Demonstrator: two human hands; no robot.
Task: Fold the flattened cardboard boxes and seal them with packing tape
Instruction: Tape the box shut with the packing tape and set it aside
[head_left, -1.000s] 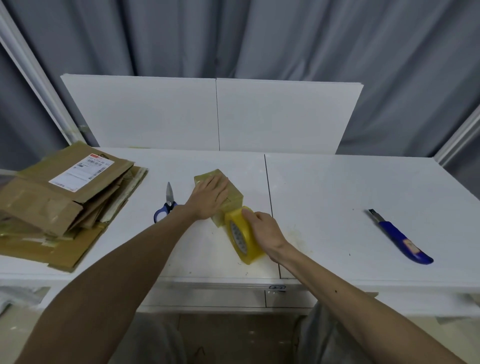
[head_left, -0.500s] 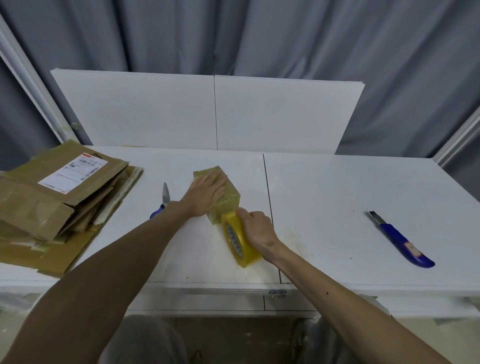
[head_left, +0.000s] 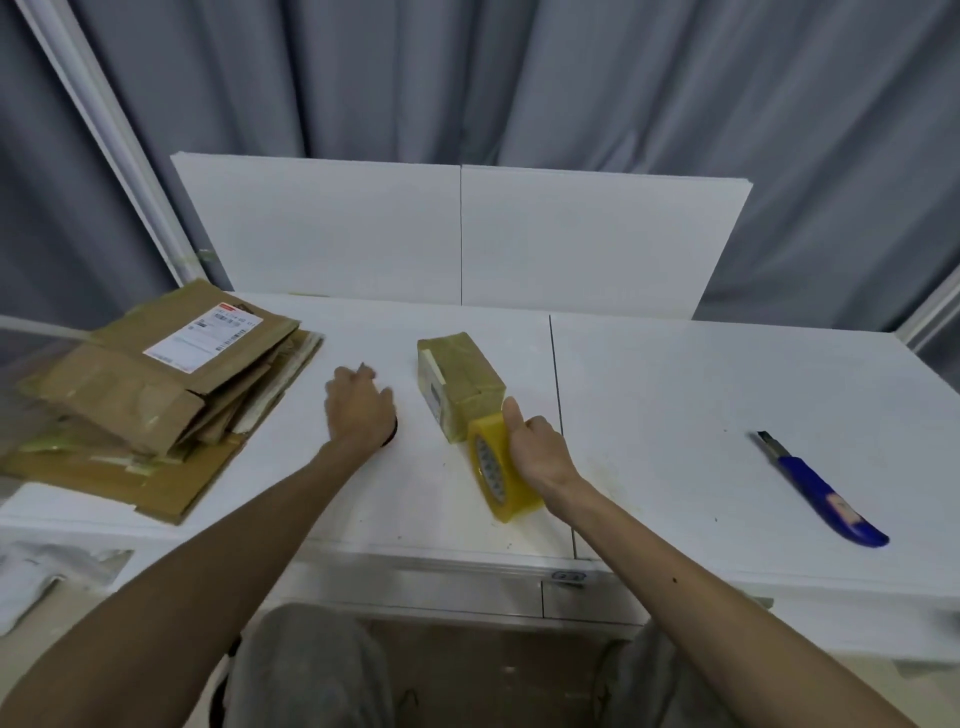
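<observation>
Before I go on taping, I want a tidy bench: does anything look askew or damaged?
Yes: the flattened cardboard boxes at the left of the table lie in a skewed, fanned-out pile, creased and patched with old tape. Nothing else stands out.

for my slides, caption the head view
Right hand holds yellow tape roll at near end of taped box; left hand beside it.

Shipping label (head_left: 200, 332) on flattened cardboard boxes (head_left: 130, 410): print illegible.

The right hand (head_left: 537, 451) grips a yellow roll of packing tape (head_left: 500, 480) standing on edge at the near end of a small tape-wrapped brown cardboard box (head_left: 460, 382) on the white surface (head_left: 675, 410). The left hand (head_left: 358, 406), blurred, lies just left of the box.
</observation>
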